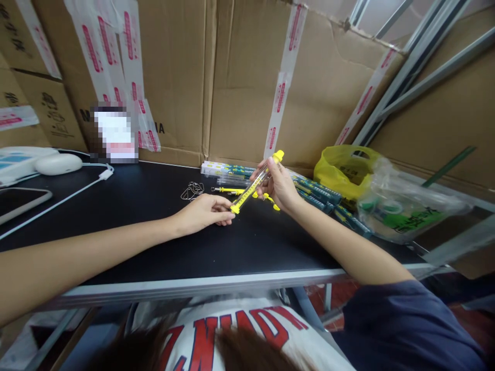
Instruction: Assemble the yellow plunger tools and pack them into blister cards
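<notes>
A clear tube with yellow ends (256,182) slants above the black table (154,247). My right hand (279,186) is closed around its upper part, near the yellow cap. My left hand (203,212) pinches the lower yellow tip between fingers and thumb. Behind the hands lie more yellow-and-clear tubes (232,183) and a loose yellow piece (274,203). A bent wire clip (192,190) rests to the left of them.
Blue-green packaged items (320,198) lie in a row at the right, next to a yellow bag (342,170) and a clear plastic bag (398,206). A white device (58,164), cable and tablet (19,200) sit far left. Taped cardboard boxes (240,77) wall the back.
</notes>
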Available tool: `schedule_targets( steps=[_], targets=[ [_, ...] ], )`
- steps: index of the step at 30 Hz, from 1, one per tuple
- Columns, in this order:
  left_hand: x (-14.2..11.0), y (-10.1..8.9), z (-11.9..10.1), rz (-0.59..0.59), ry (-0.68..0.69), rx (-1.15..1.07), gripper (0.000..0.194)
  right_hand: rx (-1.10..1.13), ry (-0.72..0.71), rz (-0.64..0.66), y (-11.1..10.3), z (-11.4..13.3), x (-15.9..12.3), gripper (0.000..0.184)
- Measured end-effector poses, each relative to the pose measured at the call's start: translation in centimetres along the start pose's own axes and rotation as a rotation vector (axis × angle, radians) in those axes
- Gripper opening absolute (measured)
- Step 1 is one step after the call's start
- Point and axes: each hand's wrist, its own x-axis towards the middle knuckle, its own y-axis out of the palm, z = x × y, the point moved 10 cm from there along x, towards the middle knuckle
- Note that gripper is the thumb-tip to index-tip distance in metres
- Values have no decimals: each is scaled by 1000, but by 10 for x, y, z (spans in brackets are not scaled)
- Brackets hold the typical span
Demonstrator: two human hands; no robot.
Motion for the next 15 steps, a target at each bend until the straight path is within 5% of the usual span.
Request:
schedule_targets(
  steps=[6,10,12,15],
  targets=[
    [-12,6,-36,-17,199,432,30,-40,-54,-112,-27,17,11,47],
    [-13,14,-39,57,205,407,32,-14,-90,-265,-66,31,24,50],
    [-11,12,-35,52,184,368,31,-4,-84,-253,-64,30,23,51],
    [-9,11,-30,51,184,393,31,-13,-23,-113,-33,16,15,51]
  ],
)
